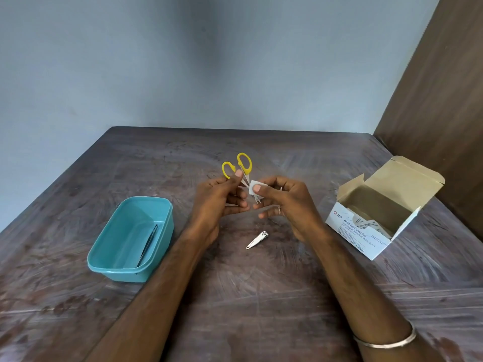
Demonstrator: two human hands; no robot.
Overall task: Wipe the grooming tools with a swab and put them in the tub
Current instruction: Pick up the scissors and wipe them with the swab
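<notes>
- Scissors, small, yellow plastic handles, steel blades (243, 167): held above the brown wooden desk (261, 296), handles up, left hand (222, 202) grip curled round them.
- Right hand (285, 205): grip pinches white square swab (254, 187) against the blades.
- Teal plastic tub (112, 259): holds dark metal tweezers (147, 245).
- Silver nail clipper (257, 240): on desk, between the forearms.
- Open white cardboard swab box (366, 231): right.

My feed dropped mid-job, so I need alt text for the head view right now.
Above a wooden table, the left hand holds yellow-handled scissors while the right hand pinches a white swab around the blades. A nail clipper lies on the table below the hands; a teal tub at left holds tweezers, and an open swab box sits at right.
</notes>
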